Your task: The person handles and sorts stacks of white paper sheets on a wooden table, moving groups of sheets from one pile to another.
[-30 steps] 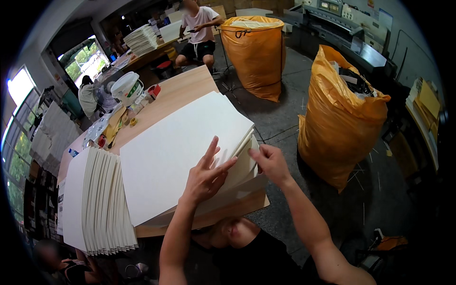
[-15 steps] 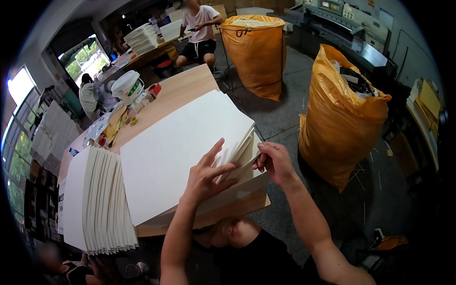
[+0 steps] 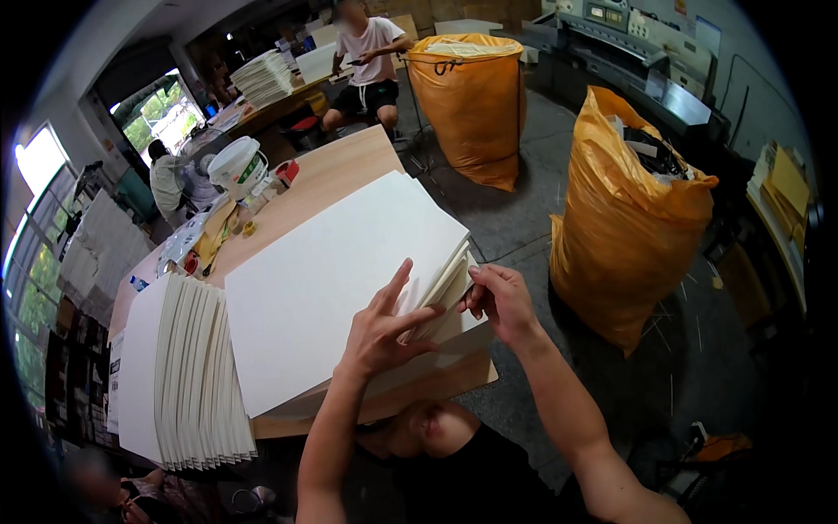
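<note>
A stack of large white sheets (image 3: pixel 323 279), thick like card or board, lies on the wooden table in front of me. Several sheets at its near right corner are lifted and fanned apart. My left hand (image 3: pixel 388 327) rests against this fanned edge with its fingers spread, the thumb low beside the lifted layers. At the corner, my right hand (image 3: pixel 497 301) is closed in a pinch, thumb and forefinger on a white sheet's edge. A small dark spot shows under those fingers; I cannot tell what it is. Left of the stack lies a staggered pile of white sheets (image 3: pixel 188 375).
The wooden table (image 3: pixel 349 157) bears a white bucket (image 3: pixel 236 166), a red tape roll (image 3: pixel 286 172) and yellow tape (image 3: pixel 250 228). Two big orange sacks (image 3: pixel 624 236) stand on the floor to the right. A person (image 3: pixel 371 57) sits beyond the table; another person (image 3: pixel 113 493) is at lower left.
My right hand has shifted slightly left and down along the corner, still pinched. The left hand stays spread at the fanned edge. The whole view has tilted a little.
</note>
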### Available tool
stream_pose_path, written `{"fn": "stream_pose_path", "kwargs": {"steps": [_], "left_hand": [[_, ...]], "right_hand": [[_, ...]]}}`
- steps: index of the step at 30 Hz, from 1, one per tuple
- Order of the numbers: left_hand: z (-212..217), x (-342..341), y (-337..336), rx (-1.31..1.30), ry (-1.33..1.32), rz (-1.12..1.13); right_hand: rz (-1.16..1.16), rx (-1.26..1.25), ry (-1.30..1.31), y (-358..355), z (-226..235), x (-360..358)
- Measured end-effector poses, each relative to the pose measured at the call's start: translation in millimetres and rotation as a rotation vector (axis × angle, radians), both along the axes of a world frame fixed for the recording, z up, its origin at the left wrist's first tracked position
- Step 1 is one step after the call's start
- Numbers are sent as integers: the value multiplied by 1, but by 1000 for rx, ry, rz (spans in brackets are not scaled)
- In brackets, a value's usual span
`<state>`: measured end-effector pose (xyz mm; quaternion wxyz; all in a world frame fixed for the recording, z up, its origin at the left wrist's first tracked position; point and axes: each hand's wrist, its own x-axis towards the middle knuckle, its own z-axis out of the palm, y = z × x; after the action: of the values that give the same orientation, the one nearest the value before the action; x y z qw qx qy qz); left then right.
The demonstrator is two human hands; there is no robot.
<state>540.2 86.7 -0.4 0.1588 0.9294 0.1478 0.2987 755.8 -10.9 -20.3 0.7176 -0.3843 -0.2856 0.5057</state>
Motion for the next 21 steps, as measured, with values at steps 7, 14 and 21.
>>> {"fn": "stream_pose_path", "kwargs": {"steps": [7,14,21], "left_hand": [[-3,3,2,-72,-43,-1],[-3,-2,2,-37,-60,-9],[-8,-3,-4,424,338,-104]], "right_hand": [[-60,-27,-45,-11,4,1],[-368,169,-1687,-38,-14,-25],[266,25,-1550,-30,-22,-27]]}}
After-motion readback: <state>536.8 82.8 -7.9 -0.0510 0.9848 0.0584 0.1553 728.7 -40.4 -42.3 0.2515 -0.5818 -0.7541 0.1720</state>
